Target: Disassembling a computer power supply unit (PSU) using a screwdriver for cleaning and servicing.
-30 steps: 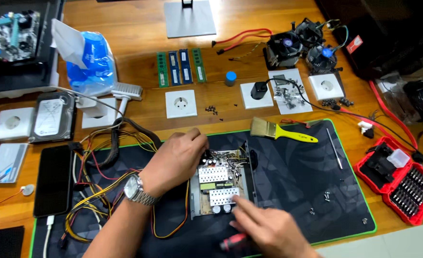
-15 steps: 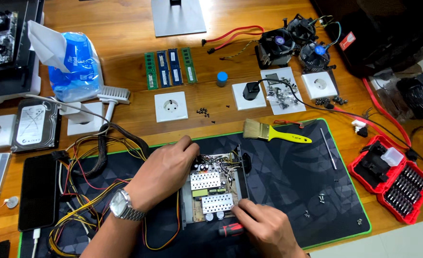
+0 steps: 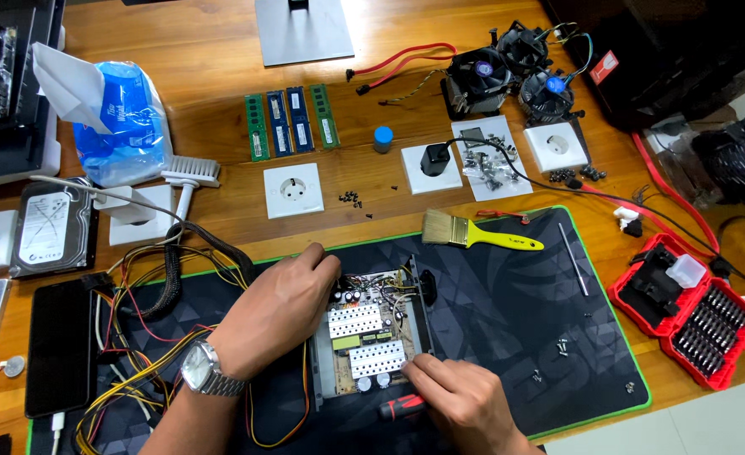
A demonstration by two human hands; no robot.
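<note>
Both hands flank the opened power supply board, long axis running away from the person: left hand curled on its left edge, right hand fingers closed around a red-handled screwdriver at its near corner.

Your left hand and right hand are both bare: no gloves, no rings that show. Your forearms are uncovered too, with no sleeve reaching into view. On your left wrist you wear a silver metal wristwatch with a round pale dial and a linked steel bracelet
</note>
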